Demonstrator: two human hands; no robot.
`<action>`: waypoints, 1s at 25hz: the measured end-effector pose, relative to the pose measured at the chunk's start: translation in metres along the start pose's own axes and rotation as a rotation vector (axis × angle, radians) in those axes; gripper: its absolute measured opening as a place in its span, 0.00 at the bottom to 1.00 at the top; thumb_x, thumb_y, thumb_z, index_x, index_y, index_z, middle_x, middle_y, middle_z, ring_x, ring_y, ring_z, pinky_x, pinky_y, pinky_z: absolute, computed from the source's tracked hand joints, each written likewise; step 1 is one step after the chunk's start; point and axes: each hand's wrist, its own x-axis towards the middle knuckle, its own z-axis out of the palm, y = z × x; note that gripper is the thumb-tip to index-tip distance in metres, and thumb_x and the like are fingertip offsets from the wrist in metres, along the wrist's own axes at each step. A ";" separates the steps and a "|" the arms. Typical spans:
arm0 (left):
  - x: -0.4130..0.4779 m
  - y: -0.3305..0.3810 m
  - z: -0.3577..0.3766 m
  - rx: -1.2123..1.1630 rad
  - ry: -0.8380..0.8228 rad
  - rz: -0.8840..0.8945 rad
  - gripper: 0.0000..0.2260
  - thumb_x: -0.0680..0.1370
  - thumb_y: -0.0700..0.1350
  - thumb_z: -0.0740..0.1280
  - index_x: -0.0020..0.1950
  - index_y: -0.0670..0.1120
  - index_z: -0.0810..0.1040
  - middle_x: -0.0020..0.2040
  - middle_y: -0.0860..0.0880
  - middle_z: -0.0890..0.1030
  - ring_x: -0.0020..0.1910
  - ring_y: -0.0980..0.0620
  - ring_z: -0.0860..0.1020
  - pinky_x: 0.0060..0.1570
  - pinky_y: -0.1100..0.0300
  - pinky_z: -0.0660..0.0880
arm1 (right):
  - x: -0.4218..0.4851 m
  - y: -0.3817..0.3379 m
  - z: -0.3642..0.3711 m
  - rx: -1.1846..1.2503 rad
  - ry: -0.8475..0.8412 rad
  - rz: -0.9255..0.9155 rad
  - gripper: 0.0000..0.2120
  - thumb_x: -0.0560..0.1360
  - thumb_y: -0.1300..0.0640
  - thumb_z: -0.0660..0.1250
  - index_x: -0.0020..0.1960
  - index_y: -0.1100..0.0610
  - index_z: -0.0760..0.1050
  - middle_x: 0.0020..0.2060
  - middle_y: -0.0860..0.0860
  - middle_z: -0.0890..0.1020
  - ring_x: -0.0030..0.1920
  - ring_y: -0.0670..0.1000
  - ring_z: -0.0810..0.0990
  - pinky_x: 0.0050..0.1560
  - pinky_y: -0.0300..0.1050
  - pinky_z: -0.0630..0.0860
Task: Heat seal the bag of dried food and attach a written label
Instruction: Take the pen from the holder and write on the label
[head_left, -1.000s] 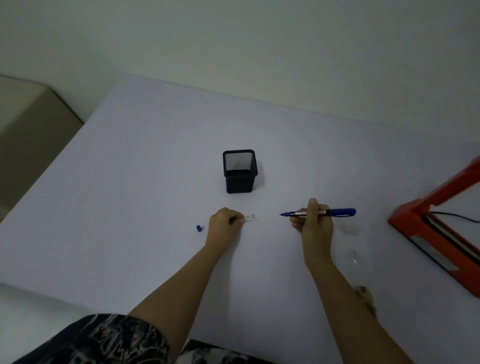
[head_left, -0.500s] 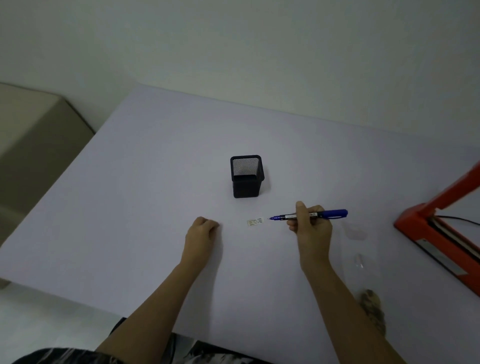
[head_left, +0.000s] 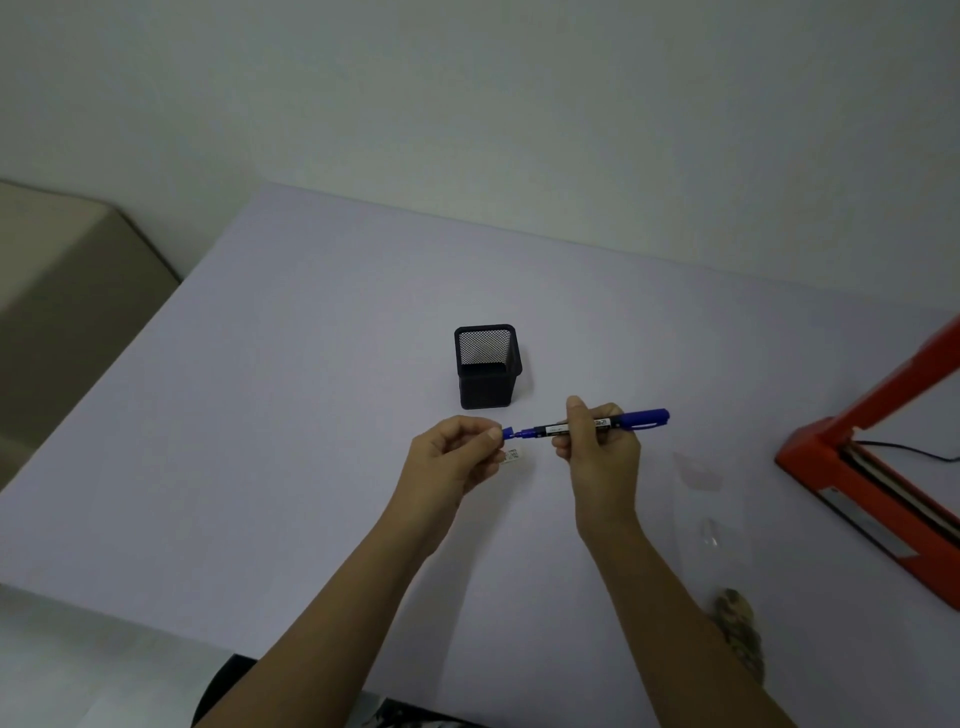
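My left hand (head_left: 452, 460) pinched the small blue pen cap (head_left: 508, 433) between thumb and fingertips, just off the tip of the blue-and-black marker pen (head_left: 602, 422), which my right hand (head_left: 597, 452) gripped round its barrel, level above the pale lilac table (head_left: 260, 415). The small white paper label (head_left: 514, 456) lay flat on the table just under my left fingertips, in front of the black square mesh pen holder (head_left: 487, 374). The clear plastic bag of brownish dried food (head_left: 737, 623) lay right of my right forearm, between it and the orange-red heat sealer (head_left: 857, 493) with its arm raised.
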 end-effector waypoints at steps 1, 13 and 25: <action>0.000 0.000 0.000 0.009 -0.005 0.006 0.05 0.76 0.40 0.65 0.47 0.44 0.80 0.40 0.46 0.81 0.36 0.55 0.78 0.42 0.63 0.78 | 0.000 0.000 0.001 -0.001 -0.002 0.002 0.10 0.76 0.60 0.64 0.36 0.57 0.70 0.22 0.47 0.78 0.25 0.42 0.78 0.30 0.32 0.76; -0.002 -0.005 0.005 0.136 0.022 0.085 0.08 0.77 0.45 0.63 0.46 0.44 0.81 0.34 0.49 0.80 0.30 0.59 0.77 0.35 0.69 0.76 | -0.009 -0.001 0.013 -0.069 -0.019 -0.011 0.12 0.76 0.61 0.64 0.35 0.57 0.67 0.26 0.52 0.77 0.24 0.42 0.78 0.29 0.31 0.75; 0.017 0.006 -0.011 0.609 0.150 0.246 0.16 0.80 0.50 0.58 0.42 0.44 0.80 0.31 0.52 0.77 0.30 0.58 0.74 0.30 0.76 0.70 | 0.009 -0.015 0.021 -0.004 -0.080 -0.012 0.08 0.81 0.54 0.52 0.44 0.50 0.66 0.38 0.50 0.77 0.24 0.45 0.75 0.27 0.37 0.73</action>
